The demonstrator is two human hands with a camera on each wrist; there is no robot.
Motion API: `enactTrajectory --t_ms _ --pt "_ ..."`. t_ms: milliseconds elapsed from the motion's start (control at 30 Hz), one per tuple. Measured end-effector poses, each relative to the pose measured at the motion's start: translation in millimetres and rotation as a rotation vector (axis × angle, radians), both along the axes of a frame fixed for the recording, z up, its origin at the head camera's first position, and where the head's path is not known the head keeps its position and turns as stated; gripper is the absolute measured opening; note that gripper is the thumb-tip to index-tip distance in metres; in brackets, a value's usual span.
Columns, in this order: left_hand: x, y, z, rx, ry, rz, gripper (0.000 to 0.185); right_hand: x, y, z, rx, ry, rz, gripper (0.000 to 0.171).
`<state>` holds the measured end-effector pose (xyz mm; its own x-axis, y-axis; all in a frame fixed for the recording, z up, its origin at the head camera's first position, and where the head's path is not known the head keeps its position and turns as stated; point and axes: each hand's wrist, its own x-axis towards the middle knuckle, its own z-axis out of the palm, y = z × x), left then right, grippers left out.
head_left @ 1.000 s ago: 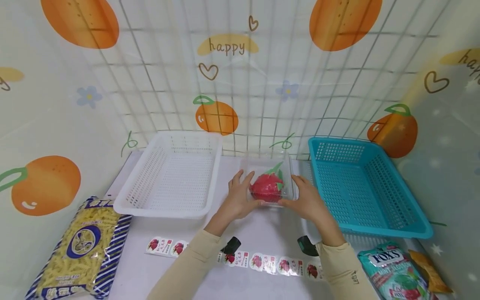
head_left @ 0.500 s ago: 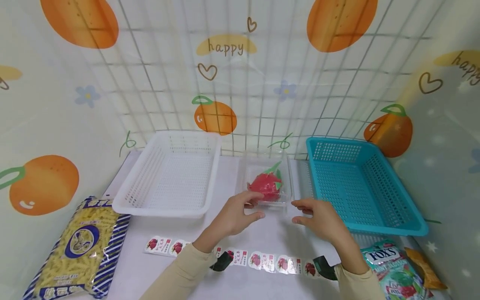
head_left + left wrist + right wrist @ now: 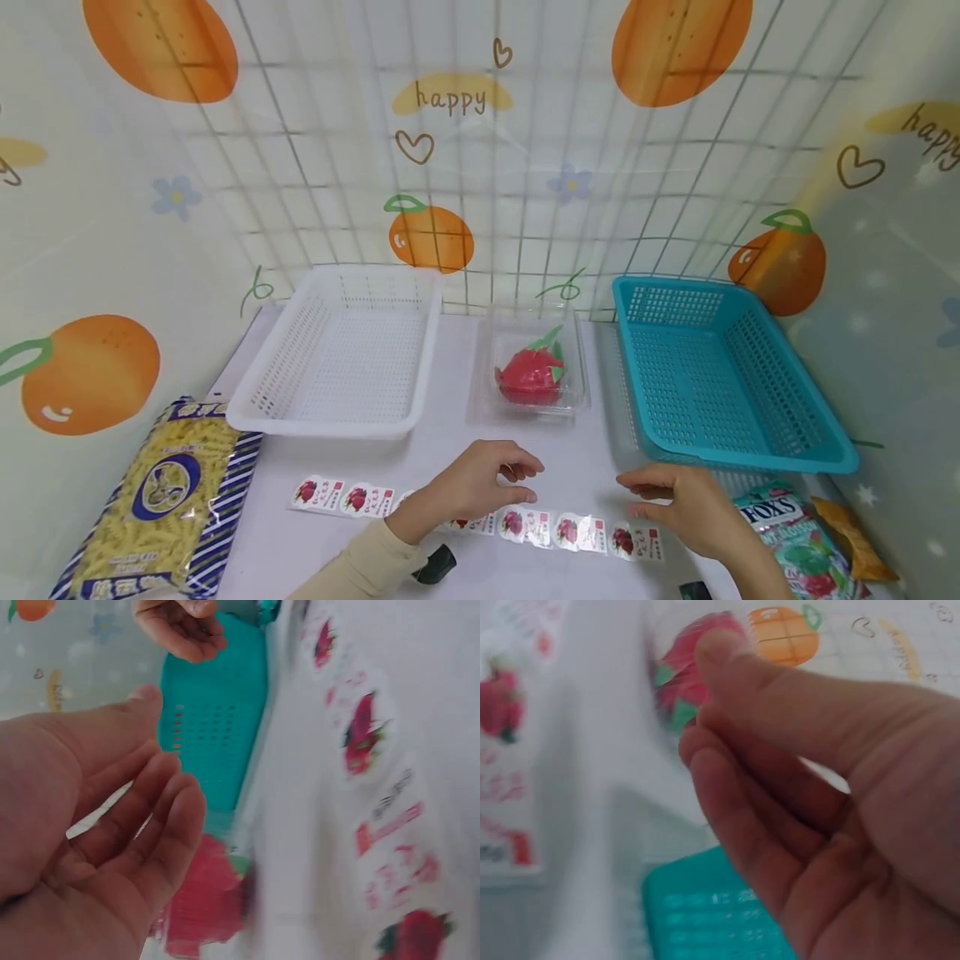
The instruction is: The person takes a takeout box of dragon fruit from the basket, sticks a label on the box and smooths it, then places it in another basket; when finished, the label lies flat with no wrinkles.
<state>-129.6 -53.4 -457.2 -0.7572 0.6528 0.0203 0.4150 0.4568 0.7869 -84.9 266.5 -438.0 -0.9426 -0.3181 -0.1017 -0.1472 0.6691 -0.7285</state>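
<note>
Now left hand point(image 3: 474, 485) and right hand point(image 3: 684, 505), fingers loosely bent, empty, draw back toward the sticker strip point(image 3: 527, 527), freeing the clear box point(image 3: 510, 337) near the worktop's point(image 3: 579, 457) rear edge.

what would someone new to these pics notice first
Probably the bright red dragon fruit inside a clear box, midway between the white basket on the left and teal basket on the right in the head view. Next, perhaps, the left hand and right hand, both holding nothing, near a strip of fruit stickers. Behind everything, big oranges brighten the pale curtain.
</note>
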Motion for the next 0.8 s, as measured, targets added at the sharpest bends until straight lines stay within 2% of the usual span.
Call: enactTrajectory --t_ms 133,233,333,567,800 --pt "3.4 5.3 -11.7 -0.022 0.000 -0.044 0.030 4.4 4.9 -17.5 -0.008 0.060 0.051 0.032" --pt "6.3 10.9 -19.1 -0.056 0.058 -0.089 0.026 6.0 5.5 -30.5 -0.014 0.090 0.066 0.033" --pt "9.4 15.9 -25.9 -0.092 0.103 -0.131 0.025 6.9 5.2 -40.5 0.002 0.082 0.065 0.034" --pt "12.4 20.3 -38.0 -0.178 0.179 -0.199 0.026 7.7 5.5 -51.7 0.043 0.062 0.059 0.036" --pt "12.6 19.4 -41.1 -0.183 0.217 -0.223 0.028 4.7 5.7 -59.9 0.065 0.064 0.063 0.032"
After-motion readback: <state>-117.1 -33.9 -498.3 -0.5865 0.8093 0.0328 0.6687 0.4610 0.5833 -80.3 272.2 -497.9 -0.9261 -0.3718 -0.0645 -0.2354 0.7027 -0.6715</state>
